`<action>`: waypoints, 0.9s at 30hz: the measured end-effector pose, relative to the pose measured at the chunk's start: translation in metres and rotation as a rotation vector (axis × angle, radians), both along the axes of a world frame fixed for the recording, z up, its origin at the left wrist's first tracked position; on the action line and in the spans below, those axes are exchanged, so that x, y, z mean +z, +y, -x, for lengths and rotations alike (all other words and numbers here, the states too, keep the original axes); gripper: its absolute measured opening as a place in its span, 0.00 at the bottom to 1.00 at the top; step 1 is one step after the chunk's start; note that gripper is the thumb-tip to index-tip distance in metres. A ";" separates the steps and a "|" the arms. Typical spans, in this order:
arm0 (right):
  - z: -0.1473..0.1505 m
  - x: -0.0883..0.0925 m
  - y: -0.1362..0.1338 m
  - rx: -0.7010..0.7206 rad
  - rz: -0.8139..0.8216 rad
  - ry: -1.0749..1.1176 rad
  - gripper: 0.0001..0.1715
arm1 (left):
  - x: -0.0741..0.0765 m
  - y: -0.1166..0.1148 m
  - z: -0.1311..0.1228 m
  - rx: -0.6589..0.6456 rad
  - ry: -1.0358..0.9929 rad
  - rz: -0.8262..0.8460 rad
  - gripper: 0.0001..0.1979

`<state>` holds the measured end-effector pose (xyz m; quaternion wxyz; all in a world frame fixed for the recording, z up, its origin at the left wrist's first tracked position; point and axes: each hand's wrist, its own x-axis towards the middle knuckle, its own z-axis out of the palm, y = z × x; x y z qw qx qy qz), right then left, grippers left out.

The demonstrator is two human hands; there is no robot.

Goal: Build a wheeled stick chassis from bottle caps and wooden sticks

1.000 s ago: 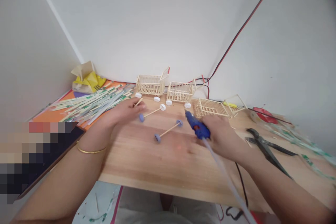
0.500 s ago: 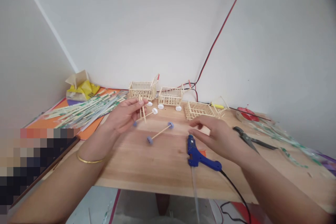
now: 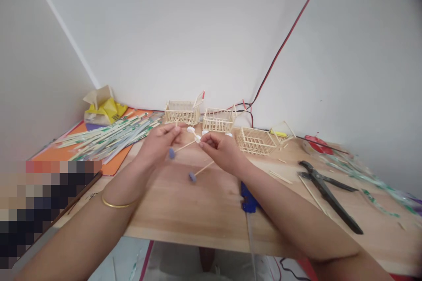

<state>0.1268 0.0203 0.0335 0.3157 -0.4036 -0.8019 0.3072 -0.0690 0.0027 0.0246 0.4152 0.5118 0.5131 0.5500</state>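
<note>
My left hand is closed in a pinch, with a thin wooden stick poking up at its fingertips. Close by on the right, my right hand pinches what looks like a short pale stick, mostly hidden. Its fingertips are at the white wheel of an axle whose other end has a blue-grey wheel. A second axle with a blue-grey wheel lies nearer me, its far end behind my right hand. Under my right forearm lies a blue glue gun, partly covered.
Behind my hands stand small stick-built carts: a left cart, a middle cart and a right cart. Wrapped sticks are heaped at left beside a yellow packet. Black-handled pliers and red tape lie at right.
My right hand has moved left from beside the glue gun to the axle's white wheel and closed in a pinch. Its forearm now covers much of the glue gun. The view has shifted slightly.
</note>
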 end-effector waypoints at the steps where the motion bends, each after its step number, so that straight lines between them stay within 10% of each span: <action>1: -0.001 0.000 0.003 -0.021 -0.035 -0.078 0.07 | 0.000 0.003 0.009 0.106 0.214 -0.060 0.15; 10: 0.003 -0.015 0.025 -0.004 -0.098 -0.503 0.06 | -0.010 0.011 0.025 -0.079 0.970 0.230 0.16; 27: 0.012 -0.015 0.033 0.054 -0.133 -0.584 0.09 | -0.023 0.006 0.013 -0.078 1.136 0.168 0.10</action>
